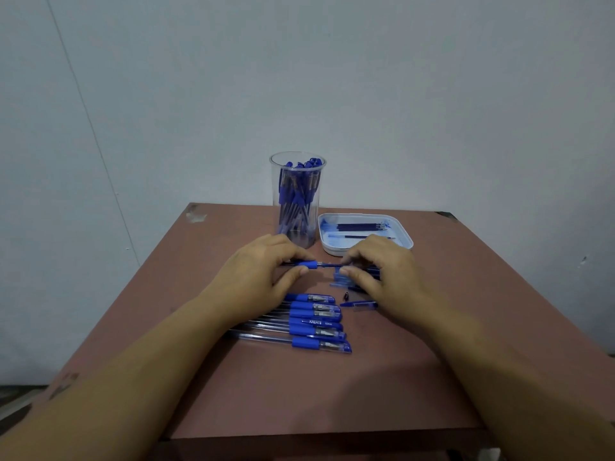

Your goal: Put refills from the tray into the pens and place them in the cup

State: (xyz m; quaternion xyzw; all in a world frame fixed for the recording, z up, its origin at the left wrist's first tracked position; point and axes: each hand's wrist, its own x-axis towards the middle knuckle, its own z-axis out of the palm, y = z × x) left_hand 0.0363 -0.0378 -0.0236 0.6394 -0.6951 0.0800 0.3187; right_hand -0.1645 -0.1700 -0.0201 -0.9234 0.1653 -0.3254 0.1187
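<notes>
Blue-gripped pen (311, 264): held level just above the surface (299, 394), spanning both hands.
Left hand (266, 271): fingers (301, 270) clamped on the pen at its blue grip sleeve.
Right hand (376, 271): fingers (349, 270) pinched on the pen's tip end. Pale blue parts lie under this hand, too blurred to identify.
Step in hand: judged to be seating a refill or fitting the tip section. Which of the two cannot be told.
Next move calls for: a straight push or twist along the pen's axis, closing with the cap, then a lift to 12 o'clock.
Cup (297, 197): clear, upright, at 12 o'clock of the hands, already crowded with finished pens.
Tray (404, 241): white, at 1 o'clock, just beside the cup, with a few dark refills (359, 226) left inside.
Pen row (316, 322): six or so pens side by side at 6 o'clock, awaiting work.
Loose parts: a blue cap (359, 304) and a small dark piece (346, 297) at 5 o'clock.
Obstruction: the crowded cup leaves little entry room, and the loose parts could roll if nudged.
</notes>
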